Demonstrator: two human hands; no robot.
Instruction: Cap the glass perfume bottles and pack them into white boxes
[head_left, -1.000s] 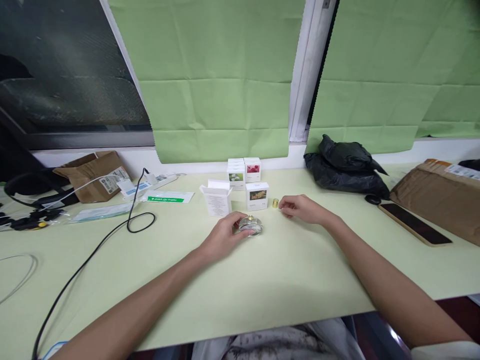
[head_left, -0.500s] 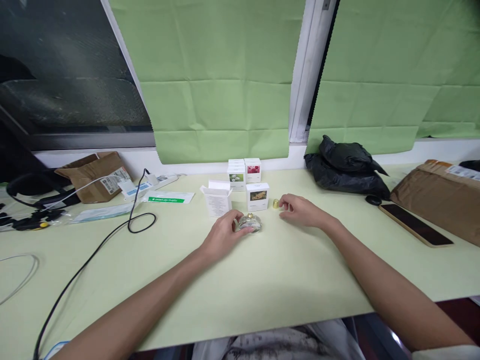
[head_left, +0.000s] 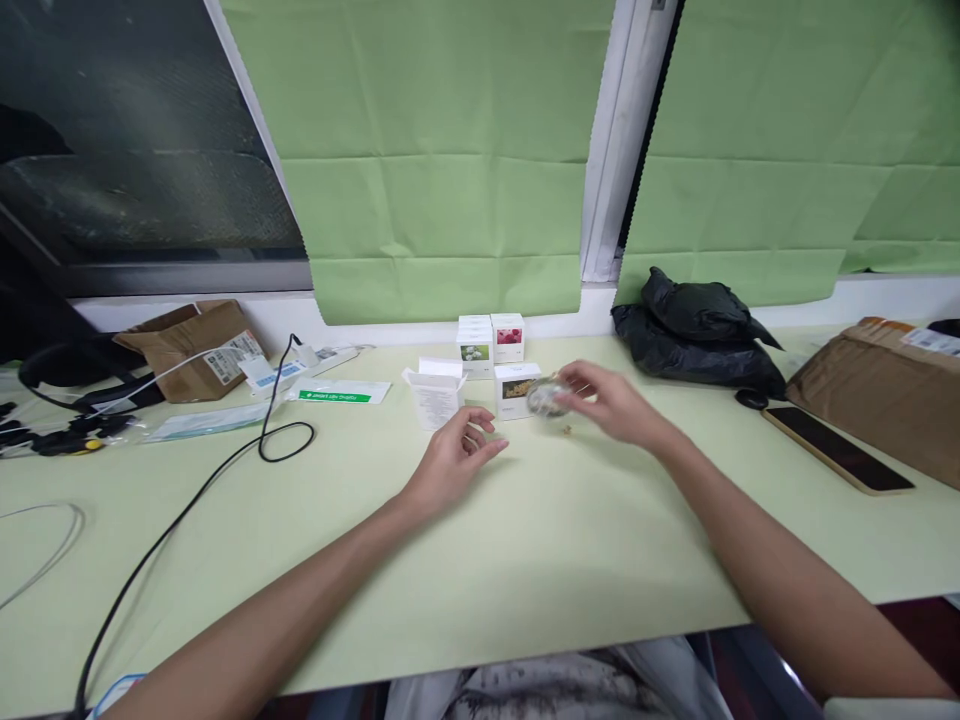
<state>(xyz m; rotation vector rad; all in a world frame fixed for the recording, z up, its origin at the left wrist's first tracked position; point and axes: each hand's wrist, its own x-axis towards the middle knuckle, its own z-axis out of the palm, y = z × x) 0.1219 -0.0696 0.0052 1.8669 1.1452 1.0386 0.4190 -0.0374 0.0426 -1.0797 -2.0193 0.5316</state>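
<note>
A clear glass perfume bottle [head_left: 545,397], blurred by motion, is held up in the fingers of my right hand [head_left: 609,402]. It covers part of a white box with a yellow flower picture [head_left: 513,396]. Below the bottle, a small gold-coloured piece [head_left: 567,430] lies on the table; its exact shape is too small to make out. My left hand [head_left: 452,455] holds nothing, its fingers curved and apart. Just behind my left hand stands a white box with raised flaps [head_left: 436,396].
Several small white boxes with flower pictures [head_left: 475,352] stand at the back by the green curtain. Rightward lie a black plastic bag [head_left: 694,340], a phone [head_left: 836,448] and a cardboard box [head_left: 885,400]. Leftward are a black cable [head_left: 187,510], a green-labelled packet [head_left: 337,392] and an opened carton [head_left: 191,350].
My left hand has let go of the perfume bottle. My right hand now holds it, raised and further right. A gold cap stood beside my right hand before; a small gold piece shows nearer me now.
</note>
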